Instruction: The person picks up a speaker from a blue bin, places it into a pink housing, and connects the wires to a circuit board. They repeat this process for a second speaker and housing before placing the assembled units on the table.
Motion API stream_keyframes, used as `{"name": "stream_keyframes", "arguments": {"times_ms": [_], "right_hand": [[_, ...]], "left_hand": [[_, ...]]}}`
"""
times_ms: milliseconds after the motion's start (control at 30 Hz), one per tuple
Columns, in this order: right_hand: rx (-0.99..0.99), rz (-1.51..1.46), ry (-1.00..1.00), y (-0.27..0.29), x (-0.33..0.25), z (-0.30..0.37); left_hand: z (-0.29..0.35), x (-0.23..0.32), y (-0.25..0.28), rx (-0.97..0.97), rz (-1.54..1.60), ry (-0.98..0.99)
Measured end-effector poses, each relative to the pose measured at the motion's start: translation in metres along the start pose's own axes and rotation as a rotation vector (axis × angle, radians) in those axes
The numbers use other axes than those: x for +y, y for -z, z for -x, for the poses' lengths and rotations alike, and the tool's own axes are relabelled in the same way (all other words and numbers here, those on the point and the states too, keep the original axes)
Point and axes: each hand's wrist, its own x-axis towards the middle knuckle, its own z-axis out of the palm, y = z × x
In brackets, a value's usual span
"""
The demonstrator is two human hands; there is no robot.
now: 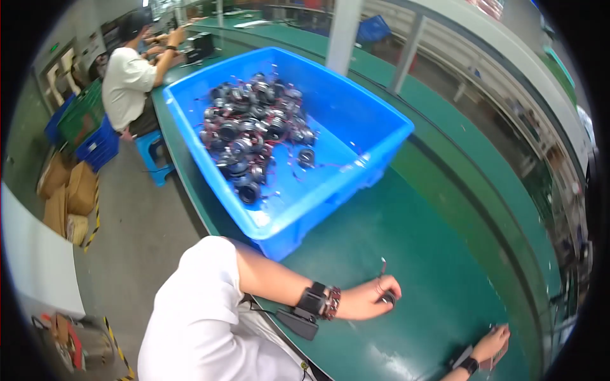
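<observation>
My left hand [365, 300] is just above the green tabletop. Its fingers are closed around a small round black part [386, 298], and a thin wire [383, 267] stands up from the hand. Toward the lower right, my right hand [491, 345] has bent fingers around a flat brownish thing [492, 362], blurred and mostly covered. Beyond my left forearm stands a large blue plastic bin [330, 202]. A heap of round black-and-silver parts with red wires [251, 124] fills its left side, and one such part [306, 158] lies apart on the bin floor.
The green workbench [356, 254] runs along a metal frame [345, 38] and a shelf on the right. At the far left a co-worker in white [127, 79] sits at the bench beside a blue stool [152, 155]. Crates [98, 146] and cardboard boxes [81, 189] stand on the floor.
</observation>
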Motion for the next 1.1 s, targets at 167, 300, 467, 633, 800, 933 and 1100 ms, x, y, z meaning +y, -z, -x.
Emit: {"name": "stream_keyframes", "arguments": {"times_ms": [167, 300, 467, 633, 800, 933, 1100], "right_hand": [[-0.029, 0.039, 0.056, 0.002, -0.012, -0.004], [0.221, 0.357, 0.215, -0.001, -0.015, -0.007], [0.200, 0.455, 0.108, 0.061, -0.112, 0.000], [0.074, -0.602, 0.378, 0.102, -0.198, 0.035], [-0.377, -1.020, 0.659, 0.148, -0.264, 0.091], [-0.487, -1.239, 0.494, 0.126, -0.251, 0.099], [-0.654, -1.372, 0.530, 0.121, -0.246, 0.096]], "left_hand": [[0.001, 0.010, -0.003, -0.013, -0.019, 0.049], [-0.013, 0.013, -0.004, -0.050, 0.032, 0.118], [-0.012, -0.004, -0.003, -0.041, -0.032, 0.028], [-0.010, 0.001, -0.006, -0.054, -0.074, 0.019], [-0.003, -0.006, -0.006, -0.037, -0.024, -0.073], [-0.006, 0.001, -0.010, -0.057, 0.075, -0.138], [-0.007, 0.013, -0.004, -0.087, 0.231, -0.007]]}}
